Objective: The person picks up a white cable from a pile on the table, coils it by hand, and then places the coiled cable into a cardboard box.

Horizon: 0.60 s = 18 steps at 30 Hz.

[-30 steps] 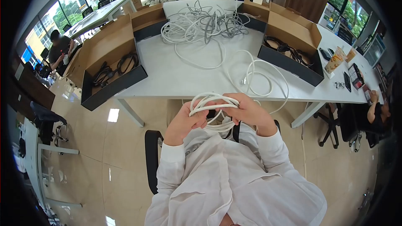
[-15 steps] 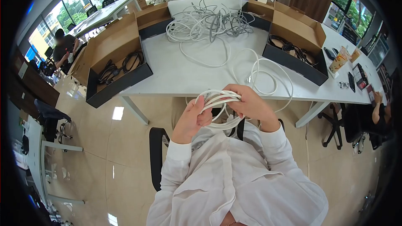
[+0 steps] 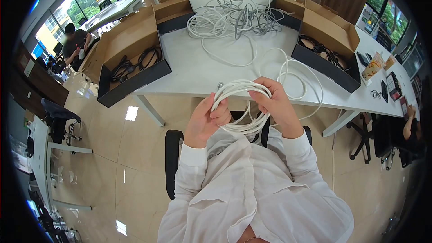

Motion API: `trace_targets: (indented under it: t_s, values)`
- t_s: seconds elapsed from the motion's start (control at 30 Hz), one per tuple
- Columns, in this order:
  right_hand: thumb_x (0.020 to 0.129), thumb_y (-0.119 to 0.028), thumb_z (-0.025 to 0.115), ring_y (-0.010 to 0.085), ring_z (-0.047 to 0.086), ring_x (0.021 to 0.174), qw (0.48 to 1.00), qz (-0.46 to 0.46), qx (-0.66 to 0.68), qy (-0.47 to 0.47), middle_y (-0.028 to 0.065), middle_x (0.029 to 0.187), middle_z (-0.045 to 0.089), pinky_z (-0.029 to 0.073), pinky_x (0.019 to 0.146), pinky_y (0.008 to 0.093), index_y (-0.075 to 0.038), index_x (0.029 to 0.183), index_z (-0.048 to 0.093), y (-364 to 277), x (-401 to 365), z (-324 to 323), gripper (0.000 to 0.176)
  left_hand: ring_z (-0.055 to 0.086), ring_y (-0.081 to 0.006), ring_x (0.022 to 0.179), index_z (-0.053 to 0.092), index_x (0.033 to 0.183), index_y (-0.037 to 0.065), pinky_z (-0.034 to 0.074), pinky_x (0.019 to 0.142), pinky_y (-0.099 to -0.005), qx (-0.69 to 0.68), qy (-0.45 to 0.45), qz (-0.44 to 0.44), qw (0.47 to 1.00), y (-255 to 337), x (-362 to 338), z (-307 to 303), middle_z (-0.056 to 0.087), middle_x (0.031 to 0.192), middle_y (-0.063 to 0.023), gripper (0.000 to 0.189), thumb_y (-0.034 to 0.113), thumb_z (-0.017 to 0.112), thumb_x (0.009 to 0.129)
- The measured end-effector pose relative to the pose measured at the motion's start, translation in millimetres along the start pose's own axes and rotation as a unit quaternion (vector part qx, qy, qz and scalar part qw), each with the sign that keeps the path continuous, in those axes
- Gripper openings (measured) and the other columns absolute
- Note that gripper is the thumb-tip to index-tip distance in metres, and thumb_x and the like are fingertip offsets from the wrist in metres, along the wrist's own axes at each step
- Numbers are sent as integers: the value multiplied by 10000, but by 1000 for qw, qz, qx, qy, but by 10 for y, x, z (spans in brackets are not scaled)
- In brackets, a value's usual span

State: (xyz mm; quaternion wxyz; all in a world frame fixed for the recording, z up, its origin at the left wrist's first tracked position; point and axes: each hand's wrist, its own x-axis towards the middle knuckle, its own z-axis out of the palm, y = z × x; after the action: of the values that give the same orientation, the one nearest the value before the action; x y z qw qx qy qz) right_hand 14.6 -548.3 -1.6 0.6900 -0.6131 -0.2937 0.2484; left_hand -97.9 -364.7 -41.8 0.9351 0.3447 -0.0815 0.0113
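A coiled white cable point(image 3: 243, 129) hangs in a loop between my two hands, just off the table's front edge. My left hand point(image 3: 208, 119) is closed around the left side of the coil, and a small connector point(image 3: 220, 86) sticks up beside it. On the upper right of the coil, my right hand point(image 3: 273, 103) pinches the strands. From there a loose length of white cable point(image 3: 320, 91) curves over the table point(image 3: 180, 72). Farther back lies a tangled pile of white and grey cables point(image 3: 234, 18).
Open boxes with black cables stand at left point(image 3: 135, 85) and right point(image 3: 328, 69). At the right are a patterned cup point(image 3: 372, 69), glasses point(image 3: 376, 94) and a phone point(image 3: 384, 91). One person point(image 3: 74, 45) sits far left; another person's arm point(image 3: 408, 123) shows at right.
Both hands have raised the coil slightly, and it now hangs as a rounder, more open loop. The connector shows above my left hand. The view has shifted slightly.
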Motion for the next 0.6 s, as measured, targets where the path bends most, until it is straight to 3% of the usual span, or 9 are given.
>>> trace_targets:
  t_s: [0.13,0.27,0.47,0.53,0.6]
  values:
    - [874,-136,669,14,426,485,1000,-9,-14,3,-62,651,511,349,443,193,-34,956,632,14,9,7,137,230,-54,463,522,955,52,215,460,-247,18,-20,-2,1000,37,-31,50,261,555,71,330,303,328,1046]
    - [854,-101,684,27,473,574,999,-47,-9,16,-53,708,528,381,498,186,-29,1024,606,33,16,68,201,187,-46,437,521,915,75,185,438,-233,45,58,32,997,15,-21,11,226,539,82,412,438,358,1024]
    - [874,-77,656,62,502,658,936,-317,0,155,-28,769,559,433,587,215,-14,1075,579,349,116,263,224,117,-53,410,424,746,135,128,404,-240,-64,176,153,970,84,-7,4,161,506,81,477,569,478,937]
    - [909,-103,621,65,512,677,953,-287,-2,93,-17,783,581,449,632,230,-8,1076,584,496,18,200,196,104,-55,412,375,709,148,115,399,-242,-113,189,201,955,216,-48,12,148,501,76,477,545,517,931]
    - [960,-193,558,63,535,717,987,-156,41,-25,-4,806,615,454,683,244,-5,1082,599,651,-177,214,228,100,-59,417,347,700,153,120,405,-242,-163,158,229,946,325,-128,-15,142,505,71,479,534,506,943]
